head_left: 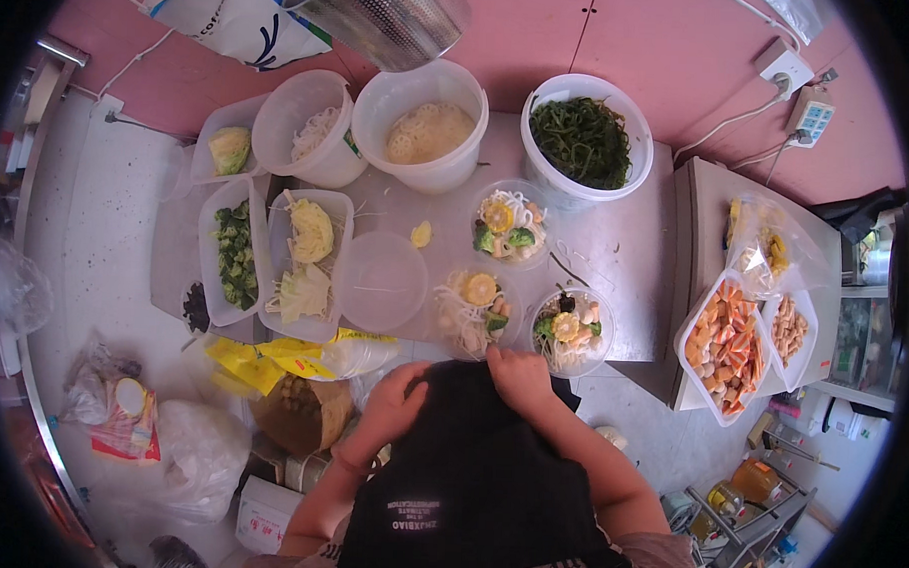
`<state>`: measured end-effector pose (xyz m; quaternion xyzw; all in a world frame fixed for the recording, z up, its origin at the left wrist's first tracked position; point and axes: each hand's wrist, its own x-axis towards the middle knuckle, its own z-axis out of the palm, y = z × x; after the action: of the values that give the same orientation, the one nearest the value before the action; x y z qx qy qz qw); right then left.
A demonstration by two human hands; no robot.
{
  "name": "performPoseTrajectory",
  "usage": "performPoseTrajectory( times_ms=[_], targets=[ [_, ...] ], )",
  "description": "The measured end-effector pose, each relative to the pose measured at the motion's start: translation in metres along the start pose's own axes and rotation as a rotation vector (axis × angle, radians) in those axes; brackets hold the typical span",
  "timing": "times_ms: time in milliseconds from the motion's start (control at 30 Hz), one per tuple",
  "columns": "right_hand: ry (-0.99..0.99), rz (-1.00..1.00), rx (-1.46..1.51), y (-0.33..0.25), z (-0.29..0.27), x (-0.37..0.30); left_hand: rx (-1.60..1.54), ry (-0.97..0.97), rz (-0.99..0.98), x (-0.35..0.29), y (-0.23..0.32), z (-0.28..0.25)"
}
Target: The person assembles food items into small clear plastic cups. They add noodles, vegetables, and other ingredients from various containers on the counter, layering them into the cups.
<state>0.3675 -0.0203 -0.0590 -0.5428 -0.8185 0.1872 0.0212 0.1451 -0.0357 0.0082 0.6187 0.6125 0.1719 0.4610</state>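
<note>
Currently, both bare hands rest at the black apron (459, 454), just short of the near edge of the worktop (631, 250). Left hand (392, 407): fingers curled inward against the apron's left side; cannot tell whether they pinch the cloth. Right hand (519, 379): fingers bent over the apron's upper edge, close to two of the bowls; grip on the cloth likewise cannot be confirmed. Three clear bowls of noodles, corn and broccoli sit right of the worktop's middle: the left bowl (474, 310) and the right bowl (571, 328) by the near edge, the back bowl (512, 221) farther in. Along the far edge, left to right: a tub of white strands (310, 129), a tub of pale noodles (420, 128) and, toward the far right corner, a tub of dark green strips (585, 138). Toward the left end, a broccoli tray (235, 251) stands beside a shredded cabbage tray (310, 259). Right of the latter lies a clear round plastic piece (384, 282). Beyond the worktop's right edge, a tray of orange-and-white pieces (723, 343) occupies a separate cabinet top.
</note>
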Motion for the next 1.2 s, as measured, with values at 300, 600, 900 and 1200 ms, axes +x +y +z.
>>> performPoseTrajectory(
  times_ms=[300,600,900,1200],
  targets=[
    [0.282,-0.068,0.363,-0.002,-0.056,0.020,-0.007,0.133,0.037,0.011,0.016,-0.002],
    [0.775,0.628,0.156,0.131,-0.135,-0.102,0.013,0.295,0.105,0.012,0.015,0.001],
    [0.558,0.899,-0.128,0.239,-0.124,-0.171,-0.176,0.224,0.085,0.037,0.008,0.004],
    [0.392,0.917,-0.331,0.251,-0.117,-0.140,-0.174,0.195,0.107,0.032,0.012,0.005]
  ],
)
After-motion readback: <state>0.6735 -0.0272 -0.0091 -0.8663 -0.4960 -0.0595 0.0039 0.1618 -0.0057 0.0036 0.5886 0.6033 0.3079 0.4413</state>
